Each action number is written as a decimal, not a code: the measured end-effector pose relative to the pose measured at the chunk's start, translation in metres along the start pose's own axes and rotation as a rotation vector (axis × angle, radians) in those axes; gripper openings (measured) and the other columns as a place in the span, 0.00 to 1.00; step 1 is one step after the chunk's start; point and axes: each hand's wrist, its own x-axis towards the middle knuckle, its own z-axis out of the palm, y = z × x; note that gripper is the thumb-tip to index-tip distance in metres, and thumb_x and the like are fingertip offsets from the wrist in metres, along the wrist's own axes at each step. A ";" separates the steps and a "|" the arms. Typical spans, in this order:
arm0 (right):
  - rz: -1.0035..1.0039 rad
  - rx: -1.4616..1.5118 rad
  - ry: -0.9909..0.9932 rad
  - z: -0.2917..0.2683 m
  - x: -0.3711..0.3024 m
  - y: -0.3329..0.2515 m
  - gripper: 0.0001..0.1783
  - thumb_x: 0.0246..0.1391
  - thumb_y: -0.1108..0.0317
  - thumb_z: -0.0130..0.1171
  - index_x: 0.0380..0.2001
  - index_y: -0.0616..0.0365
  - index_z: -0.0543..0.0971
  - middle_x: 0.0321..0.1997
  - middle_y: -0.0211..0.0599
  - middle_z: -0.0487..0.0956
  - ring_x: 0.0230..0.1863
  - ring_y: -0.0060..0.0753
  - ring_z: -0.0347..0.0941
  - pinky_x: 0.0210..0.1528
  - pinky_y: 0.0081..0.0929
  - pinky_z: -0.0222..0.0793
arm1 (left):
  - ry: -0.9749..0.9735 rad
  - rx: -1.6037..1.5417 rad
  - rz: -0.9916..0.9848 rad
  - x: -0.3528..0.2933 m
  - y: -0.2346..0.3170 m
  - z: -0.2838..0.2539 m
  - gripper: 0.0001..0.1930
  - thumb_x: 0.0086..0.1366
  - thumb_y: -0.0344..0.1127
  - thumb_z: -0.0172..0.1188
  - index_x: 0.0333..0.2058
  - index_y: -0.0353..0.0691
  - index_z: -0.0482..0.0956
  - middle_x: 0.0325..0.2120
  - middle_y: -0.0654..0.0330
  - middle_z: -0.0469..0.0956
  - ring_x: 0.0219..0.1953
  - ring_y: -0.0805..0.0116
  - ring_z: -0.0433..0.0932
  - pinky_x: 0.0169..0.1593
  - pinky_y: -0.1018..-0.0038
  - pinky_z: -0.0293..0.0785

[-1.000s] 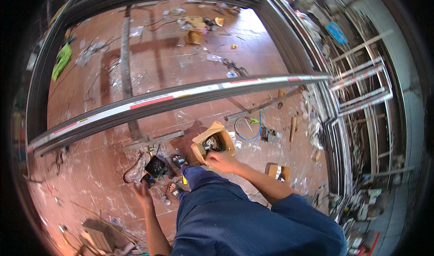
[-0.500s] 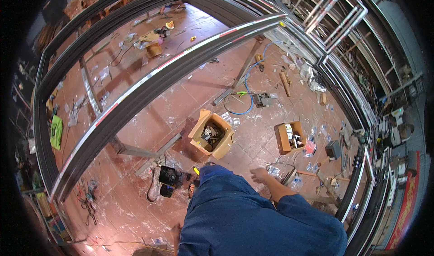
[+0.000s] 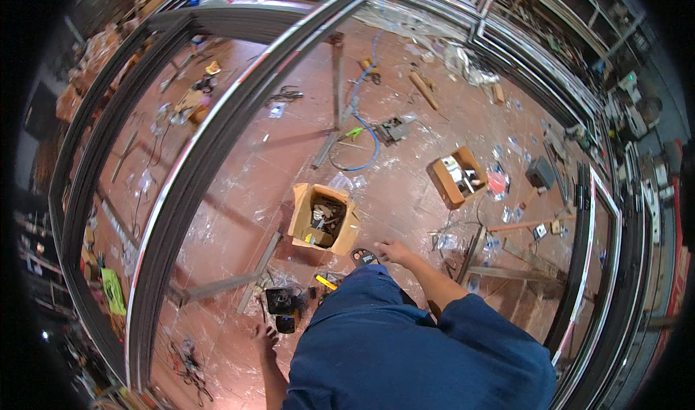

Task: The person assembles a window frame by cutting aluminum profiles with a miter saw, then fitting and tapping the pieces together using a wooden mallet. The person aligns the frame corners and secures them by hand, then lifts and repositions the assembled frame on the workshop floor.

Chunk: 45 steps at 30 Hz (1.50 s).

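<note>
My left hand (image 3: 266, 337) hangs low with its fingers spread, holding nothing. Nearest to it are black plastic trays (image 3: 281, 301) on the floor, and a yellow-handled tool (image 3: 326, 282) lies a little further right. My right hand (image 3: 394, 251) hangs in front of my body, loosely open and without anything in it. Just left of it shows my sandalled foot (image 3: 363, 256). Ahead stands an open cardboard box (image 3: 295, 218) with dark metal pieces inside. Further right is a smaller open cardboard box (image 3: 443, 183) holding white and dark items.
Long dark frame profiles (image 3: 195, 171) cross the left side on metal supports. More stacked frames (image 3: 579, 287) line the right. A blue hose (image 3: 377, 146), a grey metal device (image 3: 395, 129), a dark square block (image 3: 540, 172) and plastic scraps lie about the tiled floor.
The view has turned and moved forward, and the boxes sit differently in it. One sandalled foot has come forward. My left hand has swung further into view; my right hand is further ahead.
</note>
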 end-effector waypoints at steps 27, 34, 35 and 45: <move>0.271 0.200 0.096 -0.155 0.136 0.043 0.19 0.69 0.53 0.63 0.50 0.57 0.81 0.36 0.41 0.86 0.25 0.33 0.81 0.22 0.29 0.72 | -0.184 0.355 0.161 -0.145 0.002 0.219 0.24 0.73 0.44 0.67 0.56 0.27 0.82 0.38 0.53 0.87 0.38 0.65 0.87 0.42 0.69 0.83; 0.269 0.096 0.027 -0.120 0.144 0.074 0.18 0.67 0.55 0.62 0.50 0.58 0.79 0.35 0.45 0.84 0.25 0.41 0.81 0.24 0.35 0.75 | -0.039 0.188 -0.055 -0.149 -0.099 0.134 0.21 0.73 0.43 0.68 0.55 0.32 0.84 0.40 0.56 0.86 0.36 0.67 0.85 0.38 0.73 0.81; 0.208 0.051 0.023 -0.108 0.136 0.071 0.17 0.69 0.55 0.61 0.47 0.59 0.81 0.33 0.44 0.84 0.26 0.40 0.80 0.26 0.36 0.75 | -0.042 0.153 -0.097 -0.148 -0.109 0.118 0.19 0.74 0.43 0.68 0.54 0.33 0.84 0.40 0.57 0.86 0.37 0.67 0.84 0.37 0.73 0.81; 0.096 0.305 0.016 0.024 0.011 0.045 0.13 0.69 0.62 0.65 0.49 0.58 0.84 0.34 0.34 0.85 0.32 0.28 0.79 0.35 0.32 0.78 | -0.253 0.652 -0.043 -0.133 -0.137 -0.025 0.19 0.75 0.45 0.65 0.55 0.37 0.83 0.36 0.59 0.84 0.36 0.68 0.83 0.36 0.72 0.77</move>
